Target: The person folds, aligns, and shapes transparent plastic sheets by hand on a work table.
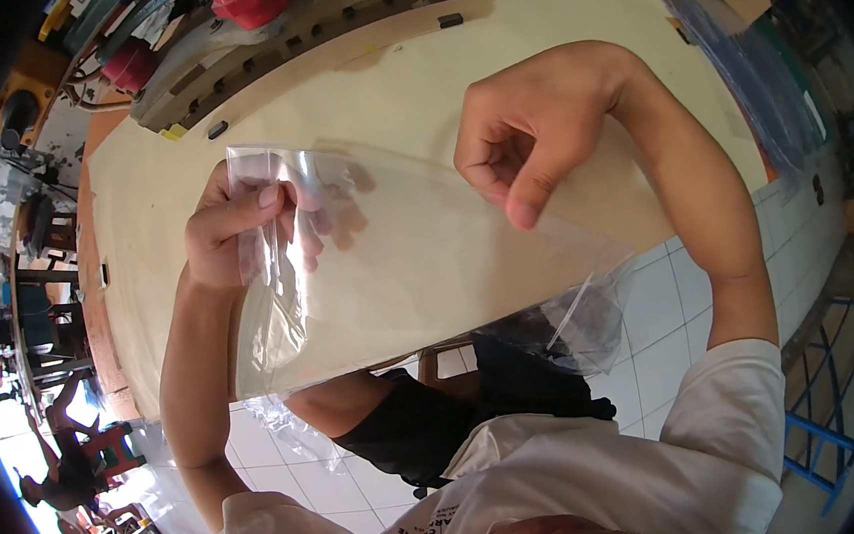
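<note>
A wide, clear plastic bag [386, 260] stretches across the cream table top between my hands, its lower part hanging over the near edge. My left hand [233, 222] grips its left end, the thumb pressed toward the fingers, which show through the film. Creases and bright glare run down the plastic below that hand. On the right, my right hand [543, 142] is curled, with thumb and fingertips pinched together at the bag's upper edge. The exact contact there is hard to see. A loose, crumpled part of the plastic hangs at the lower right, over my lap.
The cream table top [394, 99] carries a long machine bar [319, 40] with red parts at the back. Small dark pieces [219, 130] lie near it. Stacked plastic sheets [743, 71] rest at the right edge. A blue metal rack [822, 437] stands on the right; another person [67, 476] is far left.
</note>
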`<action>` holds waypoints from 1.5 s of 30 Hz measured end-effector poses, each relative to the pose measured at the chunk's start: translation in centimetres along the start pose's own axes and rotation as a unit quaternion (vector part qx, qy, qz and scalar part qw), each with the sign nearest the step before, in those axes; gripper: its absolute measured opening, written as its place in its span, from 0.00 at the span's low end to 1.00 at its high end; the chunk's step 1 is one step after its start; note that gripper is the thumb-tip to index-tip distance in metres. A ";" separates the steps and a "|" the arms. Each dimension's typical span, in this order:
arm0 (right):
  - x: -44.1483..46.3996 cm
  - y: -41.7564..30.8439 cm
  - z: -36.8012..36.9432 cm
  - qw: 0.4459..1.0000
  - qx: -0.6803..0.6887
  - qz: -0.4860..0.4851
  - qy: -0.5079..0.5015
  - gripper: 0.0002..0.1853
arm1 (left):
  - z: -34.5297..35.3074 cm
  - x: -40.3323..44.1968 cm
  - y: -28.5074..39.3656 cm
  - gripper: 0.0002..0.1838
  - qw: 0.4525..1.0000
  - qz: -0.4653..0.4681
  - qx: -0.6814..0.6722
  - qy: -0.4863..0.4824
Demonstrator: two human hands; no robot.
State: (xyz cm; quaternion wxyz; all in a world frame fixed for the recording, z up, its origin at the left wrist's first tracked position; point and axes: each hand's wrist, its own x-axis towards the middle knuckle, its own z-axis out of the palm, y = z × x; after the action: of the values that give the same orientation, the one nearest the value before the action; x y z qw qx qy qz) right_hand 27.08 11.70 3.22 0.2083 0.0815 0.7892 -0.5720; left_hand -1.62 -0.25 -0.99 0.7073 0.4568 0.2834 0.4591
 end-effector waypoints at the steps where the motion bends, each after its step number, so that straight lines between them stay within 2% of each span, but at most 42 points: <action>1: 0.0 0.2 0.0 1.000 0.025 -0.013 0.010 0.16 | 0.0 0.0 0.0 0.14 1.000 0.000 0.000 -0.001; 7: -0.3 -0.3 0.0 0.999 0.011 -0.013 0.047 0.18 | 0.0 0.1 0.0 0.14 1.000 -0.001 0.007 -0.008; 11: -0.2 -0.8 0.2 0.999 -0.017 0.005 0.028 0.18 | 0.0 0.0 0.0 0.14 1.000 0.003 0.017 -0.001; 16: 0.3 -0.5 1.0 0.988 -0.043 -0.121 0.088 0.21 | -0.1 0.2 0.3 0.15 0.999 -0.019 0.015 -0.035; 19: 0.4 -0.6 0.9 0.985 -0.016 -0.123 0.122 0.27 | 0.1 0.2 0.2 0.15 1.000 -0.015 0.012 -0.024; 23: 0.4 -0.7 0.1 0.981 0.026 -0.101 0.164 0.29 | 0.3 0.2 0.2 0.15 0.999 -0.016 0.025 -0.016; 25: 0.9 0.1 -0.1 0.956 0.074 -0.119 0.259 0.27 | 0.4 0.2 0.1 0.15 0.999 -0.011 0.029 -0.009; 28: 1.5 0.8 -0.8 0.941 0.079 -0.125 0.305 0.27 | 0.4 0.2 0.1 0.15 1.000 -0.004 0.024 0.000; 35: 3.1 1.2 0.0 0.936 0.117 -0.115 0.310 0.22 | 0.9 0.2 0.5 0.14 0.998 -0.036 0.052 0.014; 40: 4.5 0.2 1.8 0.902 0.155 -0.145 0.377 0.15 | 0.9 0.1 0.6 0.13 0.994 -0.040 0.096 0.033; 42: 4.9 0.1 2.3 0.905 0.141 -0.140 0.376 0.15 | 1.0 0.2 0.7 0.14 0.994 -0.033 0.095 0.048; 44: 5.4 0.4 2.7 0.908 0.128 -0.137 0.374 0.14 | 1.5 0.2 1.3 0.14 0.991 -0.069 0.116 0.024; 45: 5.7 0.7 2.9 0.907 0.152 -0.162 0.356 0.13 | 1.6 0.3 1.3 0.14 0.990 -0.068 0.121 0.023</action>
State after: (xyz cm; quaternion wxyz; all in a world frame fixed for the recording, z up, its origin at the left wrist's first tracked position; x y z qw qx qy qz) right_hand 22.94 8.64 -0.55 -0.1975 0.1813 0.7168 -0.6437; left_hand -0.67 -0.40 0.92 0.6697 0.5078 0.3836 0.3827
